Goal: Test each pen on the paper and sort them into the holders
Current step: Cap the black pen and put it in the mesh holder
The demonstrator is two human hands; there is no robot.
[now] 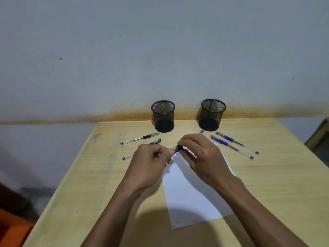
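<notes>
My left hand (151, 164) and my right hand (201, 154) meet above the top of the white paper (192, 196), both gripping one black pen (178, 148); its far end pokes out past my right fingers. Two black mesh holders stand at the back, the left holder (163, 115) and the right holder (211, 114), both looking empty. A black pen (139, 139) lies left of the hands, and another black pen (128, 155) is partly hidden under my left hand. Two blue pens (231, 147) lie side by side on the right.
The wooden table (89, 184) stands against a grey wall; its left edge drops to the floor. An orange object (10, 230) sits at the lower left. A piece of wooden furniture (318, 136) is at the right edge.
</notes>
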